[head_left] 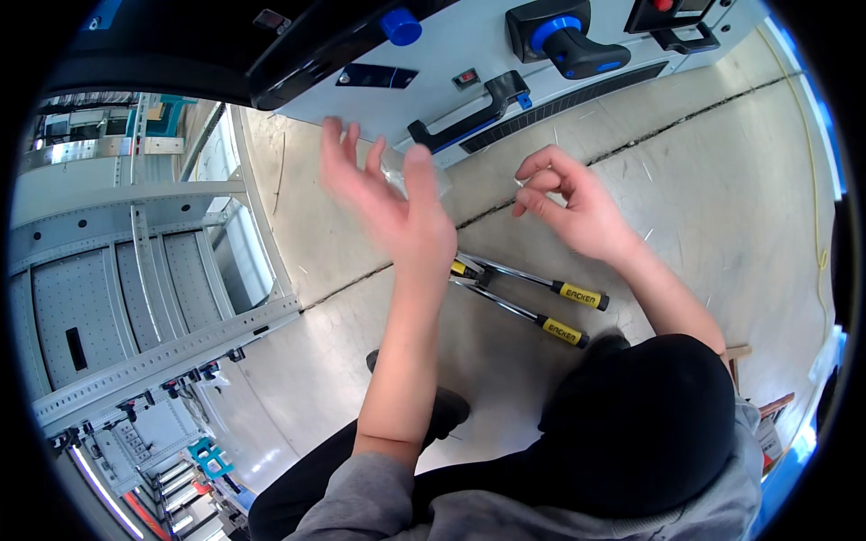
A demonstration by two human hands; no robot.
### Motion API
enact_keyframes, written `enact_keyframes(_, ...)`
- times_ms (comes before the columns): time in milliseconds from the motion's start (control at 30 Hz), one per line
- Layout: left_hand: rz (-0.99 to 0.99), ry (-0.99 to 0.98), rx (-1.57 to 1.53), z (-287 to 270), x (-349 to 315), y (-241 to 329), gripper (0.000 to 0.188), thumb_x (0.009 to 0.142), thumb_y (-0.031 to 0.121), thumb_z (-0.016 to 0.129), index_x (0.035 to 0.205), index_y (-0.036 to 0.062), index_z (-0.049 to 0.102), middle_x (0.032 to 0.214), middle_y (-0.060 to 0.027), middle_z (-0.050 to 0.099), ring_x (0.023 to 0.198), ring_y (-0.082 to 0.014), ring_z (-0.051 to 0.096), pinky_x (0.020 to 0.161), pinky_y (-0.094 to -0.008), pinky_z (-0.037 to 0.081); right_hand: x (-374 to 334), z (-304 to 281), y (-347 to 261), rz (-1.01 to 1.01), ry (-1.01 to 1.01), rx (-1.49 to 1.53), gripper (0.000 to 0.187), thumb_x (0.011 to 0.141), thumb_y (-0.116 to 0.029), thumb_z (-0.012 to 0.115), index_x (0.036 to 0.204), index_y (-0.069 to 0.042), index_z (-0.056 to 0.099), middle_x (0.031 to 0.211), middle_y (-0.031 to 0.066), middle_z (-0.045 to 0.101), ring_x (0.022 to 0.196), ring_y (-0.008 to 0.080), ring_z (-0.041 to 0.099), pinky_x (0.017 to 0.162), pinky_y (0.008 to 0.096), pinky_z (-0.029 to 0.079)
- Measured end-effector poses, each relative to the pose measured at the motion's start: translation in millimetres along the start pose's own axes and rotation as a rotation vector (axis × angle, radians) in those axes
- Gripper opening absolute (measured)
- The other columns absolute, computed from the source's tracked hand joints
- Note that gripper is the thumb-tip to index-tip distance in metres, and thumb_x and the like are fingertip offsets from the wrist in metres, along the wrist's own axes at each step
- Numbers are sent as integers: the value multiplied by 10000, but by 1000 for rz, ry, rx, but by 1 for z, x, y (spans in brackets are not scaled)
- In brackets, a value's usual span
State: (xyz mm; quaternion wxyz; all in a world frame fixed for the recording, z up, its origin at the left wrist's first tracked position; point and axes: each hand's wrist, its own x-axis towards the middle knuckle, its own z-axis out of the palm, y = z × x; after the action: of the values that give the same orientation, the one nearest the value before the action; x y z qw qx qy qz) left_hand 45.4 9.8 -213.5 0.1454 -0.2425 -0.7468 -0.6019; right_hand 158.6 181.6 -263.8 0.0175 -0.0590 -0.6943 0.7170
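My left hand (397, 203) is raised in front of the light grey cabinet (383, 117), its fingers spread and slightly blurred. A crumpled piece of clear plastic (393, 171) shows between and behind those fingers; whether the hand touches it I cannot tell. To the right, my right hand (586, 215) is closed in a pinch, thumb against forefinger. A tiny whitish thing (519, 183) shows at its fingertips, too small to name. On the floor below lies a bolt cutter (561, 330) with yellow-and-black grips, its jaw end partly hidden by my left wrist.
The cabinet front carries a black bar handle (469, 113), a blue knob (400, 27) and a black-and-blue rotary handle (577, 47). A perforated metal frame (162, 361) stands at the left. A dark joint (649, 137) crosses the concrete floor, and a yellow cord (819, 216) runs along the right.
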Motion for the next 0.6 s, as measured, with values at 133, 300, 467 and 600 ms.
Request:
enact_keyframes(133, -45, -42, -151, 20, 7, 10, 735, 977, 73, 609, 1595, -25, 224, 1585, -226, 284, 1443, -316, 367, 1224, -473, 284, 6, -11, -19, -21, 95, 43, 189, 995, -99, 662, 1160, -9, 651, 958, 61, 788, 956, 119, 696, 943, 318, 512)
enact_keyframes(300, -109, 64, -703, 35, 16, 25, 629, 974, 128, 476, 1509, -140, 286, 1518, -286, 380, 1462, -373, 383, 1264, -473, 292, 17, -11, -50, -250, 159, 21, 235, 1010, -59, 647, 1234, 5, 676, 1062, 68, 794, 1030, 116, 706, 926, 271, 528)
enact_keyframes(467, -235, 99, -1053, 35, 26, 43, 579, 954, 174, 464, 1384, -208, 396, 1462, -327, 444, 1464, -425, 395, 1282, -482, 301, 49, -8, -64, -600, 278, -237, 153, 960, -85, 694, 1091, -30, 751, 978, 72, 781, 890, 185, 735, 799, 292, 579)
enact_keyframes(600, -283, 93, -1096, 33, 29, 45, 558, 940, 176, 481, 1337, -213, 434, 1450, -332, 469, 1463, -435, 397, 1286, -483, 296, 84, 1, -68, -820, 435, -304, 135, 932, -104, 734, 1052, -51, 763, 902, 83, 747, 840, 215, 732, 757, 306, 583)
